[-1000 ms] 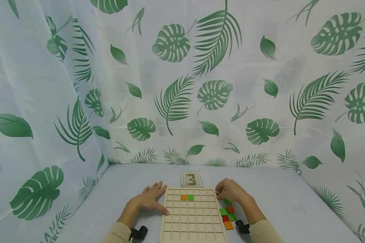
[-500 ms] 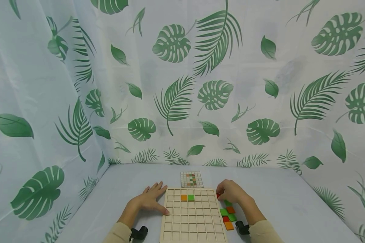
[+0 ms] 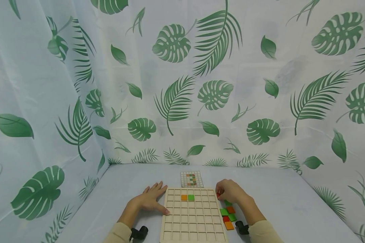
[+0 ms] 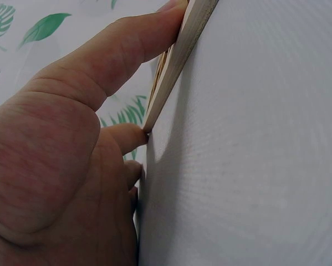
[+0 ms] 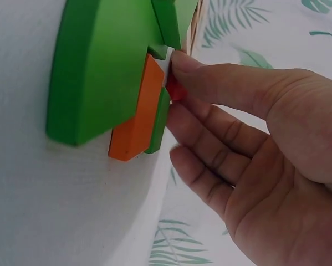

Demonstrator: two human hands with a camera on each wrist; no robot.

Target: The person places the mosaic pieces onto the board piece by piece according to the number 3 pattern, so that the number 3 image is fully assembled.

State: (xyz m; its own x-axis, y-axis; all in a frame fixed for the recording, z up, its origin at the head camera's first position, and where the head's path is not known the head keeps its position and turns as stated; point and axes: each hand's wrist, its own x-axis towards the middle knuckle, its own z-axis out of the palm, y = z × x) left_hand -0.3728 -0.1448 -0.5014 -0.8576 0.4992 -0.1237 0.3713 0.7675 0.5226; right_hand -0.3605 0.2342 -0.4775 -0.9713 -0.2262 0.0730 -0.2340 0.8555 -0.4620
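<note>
A wooden grid board [image 3: 192,219] lies flat between both hands, with an orange tile [image 3: 184,197] and a green tile [image 3: 191,197] side by side in an upper row. My left hand [image 3: 149,199] rests spread at its left side, thumb on the edge and index fingertip at the far corner [image 4: 148,131]. Off the board's upper right side, my right hand [image 3: 232,191] pinches a red tile [image 5: 175,88] between thumb and fingers. A whitish surface [image 5: 164,66] shows beside the red; whether it belongs to the same tile I cannot tell.
Several loose green, red and orange tiles [image 3: 229,225] lie along the board's right side, partly under the right hand. A small card [image 3: 191,179] printed with a coloured grid pattern lies beyond the board. Leaf-patterned cloth walls [image 3: 176,148] enclose the table's back and sides.
At the right fingertips a white patch showed one second ago; now red shows there, so the piece has turned or shifted slightly. The left hand and the board tiles stay put.
</note>
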